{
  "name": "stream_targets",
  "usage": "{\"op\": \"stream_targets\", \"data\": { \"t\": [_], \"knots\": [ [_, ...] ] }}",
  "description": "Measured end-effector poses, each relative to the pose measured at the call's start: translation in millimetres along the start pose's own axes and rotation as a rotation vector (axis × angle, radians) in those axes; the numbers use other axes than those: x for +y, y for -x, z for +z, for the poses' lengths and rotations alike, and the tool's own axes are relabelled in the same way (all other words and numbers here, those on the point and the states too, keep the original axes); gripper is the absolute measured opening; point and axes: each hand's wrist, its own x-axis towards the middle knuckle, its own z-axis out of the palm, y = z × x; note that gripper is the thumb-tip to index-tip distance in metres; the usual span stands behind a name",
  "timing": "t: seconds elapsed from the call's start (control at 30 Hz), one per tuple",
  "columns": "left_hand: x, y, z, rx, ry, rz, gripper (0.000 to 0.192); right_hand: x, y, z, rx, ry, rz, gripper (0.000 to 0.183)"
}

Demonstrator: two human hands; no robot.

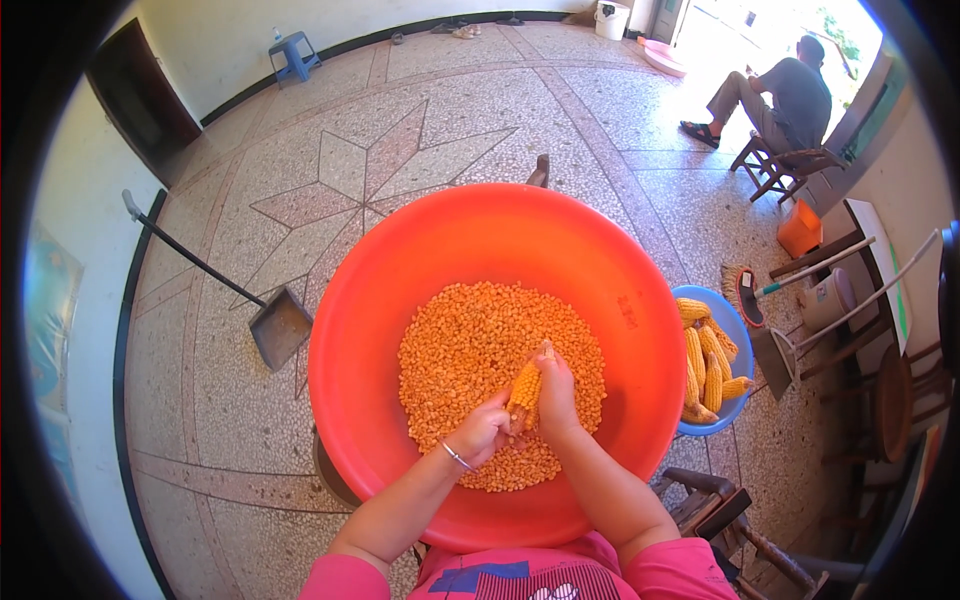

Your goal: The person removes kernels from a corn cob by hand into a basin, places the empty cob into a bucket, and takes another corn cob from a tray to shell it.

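Above a heap of loose orange corn kernels (480, 337), both hands hold one yellow corn cob (526, 386), tilted with its far tip up and to the right. My left hand (482, 433), with a silver bangle at the wrist, grips the near end, where some kernels look stripped off. My right hand (557, 394) closes around the upper part and right side of the cob. The kernels lie in the bottom of a large red plastic basin (517, 232). Parts of the cob are hidden by my fingers.
Right of the basin, a blue basin (739, 330) holds several whole corn cobs (709, 360). A long-handled dustpan (281, 326) stands left. A person (795, 97) sits on a wooden chair (795, 165) by the bright doorway. A broom (746, 292) and orange bin (800, 229) are at right.
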Motion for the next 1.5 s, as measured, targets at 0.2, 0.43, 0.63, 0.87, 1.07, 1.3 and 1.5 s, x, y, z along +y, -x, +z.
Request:
{"op": "stream_targets", "data": {
  "t": [0.2, 0.43, 0.63, 0.87, 1.07, 1.3, 1.5],
  "knots": [
    [8, -2, -5, -0.203, 0.175, -0.113, 0.045, 0, -6, -8, -0.037, -0.182, 0.19, 0.031],
    [-3, -6, -9, -0.099, -0.122, -0.039, 0.044, -1, 1, -2, -0.034, -0.066, 0.083, 0.03],
    [-4, -6, -12, -0.17, -0.199, 0.0, 0.044, 5, -2, -7, -0.101, -0.143, 0.163, 0.028],
    [2, -1, -5, -0.159, -0.258, 0.001, 0.045, -2, 0, -5, -0.099, -0.14, 0.178, 0.024],
    [1, -2, -9, -0.184, -0.195, -0.012, 0.043, -16, 5, 0, -0.11, -0.295, 0.297, 0.022],
    [4, -2, -10, -0.211, 0.075, -0.041, 0.039, -12, 3, -1, -0.13, -0.309, 0.254, 0.024],
    [-5, -8, -20, -0.215, 0.035, -0.028, 0.038, -14, 7, 3, -0.135, -0.327, 0.294, 0.025]
  ]
}}
